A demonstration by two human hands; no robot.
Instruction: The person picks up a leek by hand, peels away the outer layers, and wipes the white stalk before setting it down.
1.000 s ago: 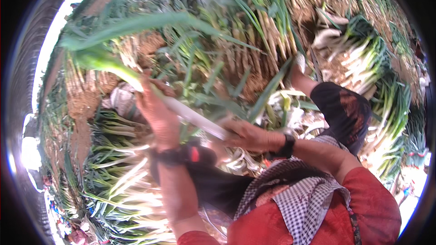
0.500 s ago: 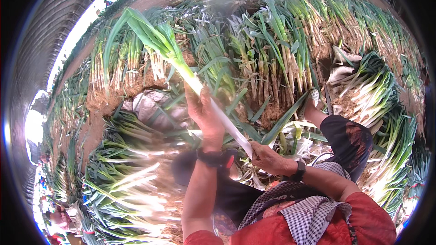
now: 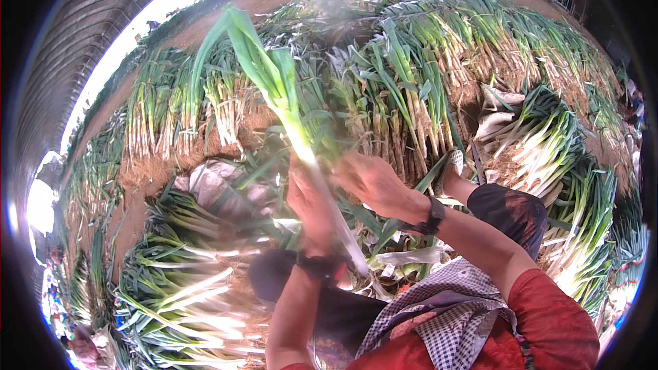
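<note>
A long leek (image 3: 298, 136) slants across the middle, its green leaves up at the far left and its white end down toward my lap. My left hand (image 3: 310, 202) is closed around the white shank. Close beside it on the right, my right hand (image 3: 379, 181) is bent near the upper shank, where the green begins. Motion smears its fingers, so whether they grip a leaf or touch the stalk is unclear. Below the hands, pale stripped peelings (image 3: 411, 255) lie between my legs.
Cleaned leeks are heaped at left (image 3: 185, 284), with another heap at right (image 3: 556, 138). Untrimmed leeks (image 3: 415, 113) with brown roots stand in rows ahead. A pale sack (image 3: 223, 185) lies left of my hands, and another sack (image 3: 495, 113) lies by my foot (image 3: 452, 171).
My right hand has left the white lower end and moved up beside my left hand. The leek has tipped more upright, still in my left hand.
</note>
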